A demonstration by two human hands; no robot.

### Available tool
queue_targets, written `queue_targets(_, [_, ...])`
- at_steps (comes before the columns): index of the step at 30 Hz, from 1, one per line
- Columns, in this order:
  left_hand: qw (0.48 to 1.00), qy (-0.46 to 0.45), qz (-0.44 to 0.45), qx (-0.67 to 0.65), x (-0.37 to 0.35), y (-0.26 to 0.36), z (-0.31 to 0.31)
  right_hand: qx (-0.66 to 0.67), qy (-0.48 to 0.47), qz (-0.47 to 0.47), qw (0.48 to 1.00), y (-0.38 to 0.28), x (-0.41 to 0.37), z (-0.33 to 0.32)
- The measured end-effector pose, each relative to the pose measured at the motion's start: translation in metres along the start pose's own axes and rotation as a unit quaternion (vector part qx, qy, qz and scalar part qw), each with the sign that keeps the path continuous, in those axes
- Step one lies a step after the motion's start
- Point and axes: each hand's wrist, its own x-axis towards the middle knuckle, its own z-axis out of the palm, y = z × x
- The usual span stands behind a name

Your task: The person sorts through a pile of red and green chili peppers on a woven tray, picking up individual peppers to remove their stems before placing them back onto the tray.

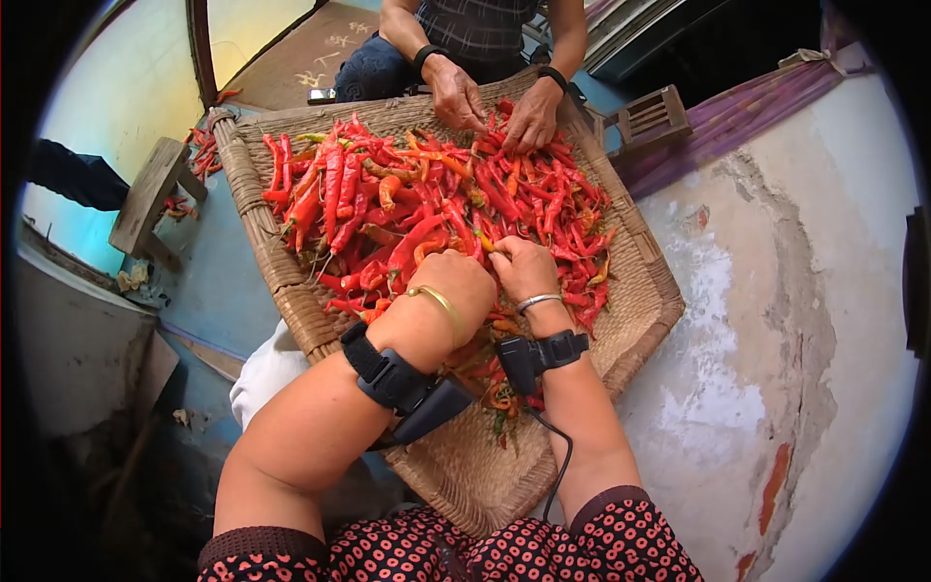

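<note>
At the near middle of the woven tray [640, 320], you are resting both hands on the near edge of the heap of red peppers [427, 209]. Your left hand [454, 283] is curling into a loose fist with the knuckles turned up; its fingers are tucked underneath, so you cannot tell what, if anything, they are holding. Your right hand [524, 270] is lying just beside it, almost touching, with the fingers bent down onto the heap; whether they are closing on a pepper cannot be told either. A small orange pepper [482, 241] is showing just beyond the gap between your two hands, nearly the same way off from each. The bulk of the heap is lying ahead of your fingers and to the left, many long axes running away from you, others crossing at angles.

Across the tray, another person's hands [456, 95] [531, 116] are working the far edge, well apart from yours. A black strapped device [393, 378] is sitting on your left wrist, with another [543, 354] on the right.
</note>
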Motion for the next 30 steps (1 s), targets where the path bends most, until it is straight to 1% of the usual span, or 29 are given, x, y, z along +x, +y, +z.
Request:
queue_targets(2, [1.0, -0.002, -0.002, -0.002, 0.0, 0.0, 0.0, 0.016, 0.008, 0.0, 1.0, 0.006, -0.003, -0.01])
queue_targets(4, [1.0, -0.014, -0.01, -0.011, 0.0, 0.0, -0.003, 0.053, -0.036, 0.025, 0.998, 0.014, -0.006, -0.03])
queue_targets(6, [1.0, -0.025, -0.009, -0.014, 0.0, 0.0, -0.007, 0.182, 0.005, 0.082, 0.98, 0.031, -0.005, -0.039])
queue_targets(8, [0.999, -0.038, -0.006, -0.014, 0.001, 0.0, -0.007, 0.332, 0.09, 0.159, 0.925, 0.034, -0.001, -0.05])
queue_targets(9, [0.999, -0.032, -0.01, -0.02, 0.001, -0.001, -0.005, 0.333, 0.091, 0.161, 0.925, 0.043, 0.002, -0.047])
queue_targets(10, [0.999, -0.025, -0.014, -0.025, 0.001, -0.002, -0.004, 0.23, 0.229, 0.092, 0.941, 0.048, 0.007, -0.042])
queue_targets(11, [0.999, -0.025, -0.014, -0.024, 0.001, -0.002, -0.006, 0.118, 0.36, 0.02, 0.925, 0.053, 0.01, -0.038])
queue_targets(12, [0.999, -0.023, -0.01, -0.028, 0.0, -0.003, -0.008, 0.119, 0.36, 0.02, 0.925, 0.058, 0.007, -0.036])
queue_targets(14, [0.999, -0.021, -0.005, -0.033, 0.0, -0.004, -0.009, -0.011, 0.215, -0.025, 0.976, 0.036, -0.007, -0.041])
queue_targets(15, [0.999, -0.023, -0.014, -0.026, 0.002, -0.006, -0.008, 0.023, 0.08, 0.004, 0.997, 0.029, -0.009, -0.039])
queue_targets(16, [0.999, -0.026, -0.022, -0.018, 0.003, -0.006, -0.007, 0.043, -0.02, 0.033, 0.998, 0.019, -0.011, -0.035])
queue_targets(17, [0.999, -0.027, -0.019, -0.016, 0.003, -0.007, -0.006, 0.031, -0.073, 0.026, 0.997, 0.016, -0.011, -0.027])
queue_targets(18, [0.999, -0.03, -0.026, -0.023, 0.004, -0.008, -0.006, -0.026, -0.118, 0.029, 0.992, 0.01, -0.011, -0.022])
queue_targets(20, [0.998, -0.033, -0.032, -0.03, 0.004, -0.009, -0.004, -0.116, -0.172, 0.057, 0.977, -0.008, -0.015, -0.025])
queue_targets(21, [0.999, -0.026, -0.031, -0.029, 0.004, -0.009, -0.003, -0.115, -0.171, 0.058, 0.977, -0.012, -0.015, -0.025])
queue_targets(23, [0.999, -0.019, -0.029, -0.029, 0.004, -0.011, -0.001, -0.205, -0.2, 0.092, 0.954, -0.016, -0.014, -0.026])
queue_targets(25, [0.999, -0.005, -0.019, -0.031, 0.004, -0.011, -0.001, -0.202, -0.199, 0.098, 0.954, -0.015, -0.015, -0.023])
queue_targets(30, [0.999, -0.015, -0.026, -0.026, 0.003, -0.01, -0.003, -0.162, -0.191, 0.117, 0.961, 0.009, -0.009, -0.026])
